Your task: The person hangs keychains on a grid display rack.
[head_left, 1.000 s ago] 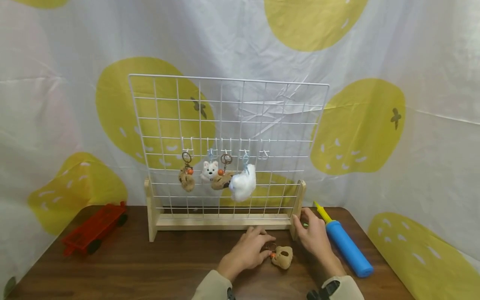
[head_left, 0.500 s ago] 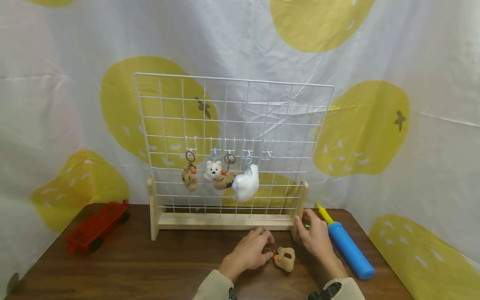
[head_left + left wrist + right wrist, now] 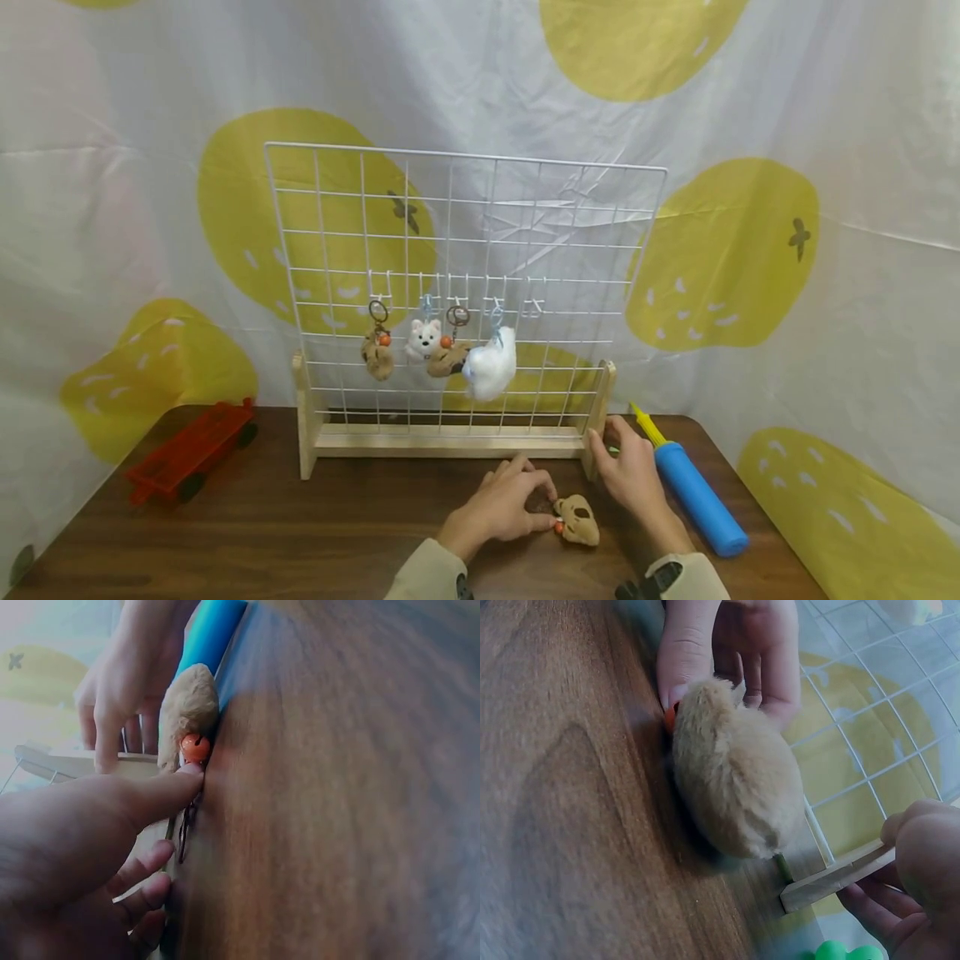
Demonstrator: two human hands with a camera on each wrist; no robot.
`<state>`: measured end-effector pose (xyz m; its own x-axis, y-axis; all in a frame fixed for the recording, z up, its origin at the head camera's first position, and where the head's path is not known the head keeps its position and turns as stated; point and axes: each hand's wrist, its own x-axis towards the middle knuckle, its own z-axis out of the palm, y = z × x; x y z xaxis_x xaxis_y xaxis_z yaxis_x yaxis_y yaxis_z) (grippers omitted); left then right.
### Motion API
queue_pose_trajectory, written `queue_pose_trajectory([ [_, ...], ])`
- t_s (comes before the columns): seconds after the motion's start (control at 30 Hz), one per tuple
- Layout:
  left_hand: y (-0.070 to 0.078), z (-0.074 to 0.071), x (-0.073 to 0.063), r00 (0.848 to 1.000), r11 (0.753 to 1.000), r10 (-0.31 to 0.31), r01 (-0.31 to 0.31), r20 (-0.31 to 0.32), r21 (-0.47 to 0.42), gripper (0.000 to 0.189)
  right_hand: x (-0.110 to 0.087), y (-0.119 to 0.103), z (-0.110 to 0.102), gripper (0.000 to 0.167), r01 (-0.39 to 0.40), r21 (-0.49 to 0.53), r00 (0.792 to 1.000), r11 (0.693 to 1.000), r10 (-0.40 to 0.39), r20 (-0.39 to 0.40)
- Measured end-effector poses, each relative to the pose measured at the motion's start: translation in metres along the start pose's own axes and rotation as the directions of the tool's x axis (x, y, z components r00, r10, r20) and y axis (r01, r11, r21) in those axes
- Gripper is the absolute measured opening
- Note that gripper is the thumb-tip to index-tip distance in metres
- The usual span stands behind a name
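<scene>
A tan plush keychain (image 3: 579, 521) with a dark patch lies on the table in front of the rack. My left hand (image 3: 501, 508) has its thumb at the orange bell (image 3: 196, 748) and its index finger at the plush's near end, pinching it; the other fingers are bent beside it. The dark metal ring (image 3: 184, 832) hangs under the thumb in the left wrist view. With my right hand (image 3: 630, 467) I grip the right wooden foot (image 3: 836, 877) of the white wire grid rack (image 3: 465, 153), thumb on one side and fingers on the other.
Two brown plush keychains and two white ones (image 3: 491, 367) hang from hooks on the grid; the rightmost hook (image 3: 533, 307) is bare. A blue pump (image 3: 697, 500) with a yellow nozzle lies at the right. A red toy wagon (image 3: 193, 450) stands at the left.
The tan plush keychain has shifted slightly right and turned, and my left thumb and index finger have spread to its end. My right hand stays at the rack's foot.
</scene>
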<state>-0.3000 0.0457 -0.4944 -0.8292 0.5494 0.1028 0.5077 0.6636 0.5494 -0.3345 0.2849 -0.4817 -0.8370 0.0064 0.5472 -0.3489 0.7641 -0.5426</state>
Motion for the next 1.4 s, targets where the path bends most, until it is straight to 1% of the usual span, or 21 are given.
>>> queue_pose_trajectory([
  [0.07, 0.000, -0.001, 0.000, 1.000, 1.000, -0.012, 0.012, -0.005, 0.004, 0.023, 0.000, 0.000, 0.000, 0.020, 0.004, -0.001, 1.000, 1.000, -0.004, -0.002],
  [0.13, -0.001, -0.001, 0.001, 1.000, 1.000, -0.012, 0.012, -0.016, -0.004, 0.024, -0.001, -0.001, 0.000, 0.020, 0.007, -0.002, 1.000, 1.000, -0.007, -0.002],
  [0.2, -0.001, -0.002, 0.001, 1.000, 1.000, -0.002, 0.002, -0.028, -0.025, 0.025, -0.001, 0.000, 0.000, 0.020, 0.007, -0.007, 1.000, 1.000, -0.007, 0.000],
  [0.3, -0.002, -0.002, 0.002, 1.000, 0.999, 0.016, -0.017, -0.024, -0.051, 0.028, -0.002, 0.000, 0.000, 0.022, 0.000, -0.012, 1.000, 1.000, 0.000, 0.002],
  [0.4, -0.003, -0.003, 0.002, 0.999, 0.999, 0.036, -0.036, -0.009, -0.025, 0.031, -0.002, 0.000, 0.001, 0.022, -0.008, -0.012, 1.000, 1.000, 0.008, 0.007],
  [0.5, -0.003, -0.003, 0.001, 0.999, 0.999, 0.042, -0.042, -0.016, 0.018, 0.024, -0.002, 0.000, 0.001, 0.022, -0.006, -0.009, 1.000, 1.000, 0.007, 0.013],
  [0.63, -0.002, -0.003, -0.002, 0.999, 1.000, 0.012, -0.012, -0.046, 0.017, 0.027, -0.001, 0.000, 0.002, 0.023, -0.002, -0.010, 1.000, 1.000, 0.002, 0.016],
  [0.87, -0.003, -0.004, -0.002, 0.998, 0.999, -0.032, 0.030, -0.054, -0.026, 0.035, -0.001, 0.001, 0.002, 0.024, -0.012, -0.009, 1.000, 1.000, 0.012, 0.022],
  [0.97, -0.004, -0.003, -0.001, 0.998, 0.998, -0.017, 0.013, -0.061, -0.061, 0.038, -0.001, 0.003, 0.001, 0.024, -0.011, -0.004, 1.000, 1.000, 0.011, 0.020],
  [1.03, -0.004, -0.003, 0.000, 0.997, 0.996, 0.013, -0.020, -0.079, -0.087, 0.038, -0.001, 0.003, 0.001, 0.024, -0.010, -0.004, 1.000, 1.000, 0.010, 0.017],
  [1.13, -0.006, -0.003, 0.000, 0.995, 0.986, 0.060, -0.072, -0.084, -0.152, 0.034, -0.001, 0.004, 0.001, 0.023, -0.007, -0.007, 1.000, 1.000, 0.007, 0.014],
  [1.23, -0.008, -0.005, 0.001, 0.992, 0.961, 0.104, -0.117, -0.065, -0.252, 0.029, 0.000, 0.004, 0.001, 0.022, -0.007, -0.005, 1.000, 1.000, 0.007, 0.012],
  [1.33, -0.013, -0.007, 0.002, 0.990, 0.929, 0.131, -0.139, -0.045, -0.342, 0.027, 0.000, 0.004, 0.001, 0.022, -0.007, 0.000, 1.000, 1.000, 0.007, 0.013],
  [1.4, -0.018, -0.009, 0.003, 0.990, 0.914, 0.132, -0.137, -0.041, -0.381, 0.022, 0.001, 0.004, 0.001, 0.022, -0.009, 0.000, 1.000, 1.000, 0.009, 0.014],
])
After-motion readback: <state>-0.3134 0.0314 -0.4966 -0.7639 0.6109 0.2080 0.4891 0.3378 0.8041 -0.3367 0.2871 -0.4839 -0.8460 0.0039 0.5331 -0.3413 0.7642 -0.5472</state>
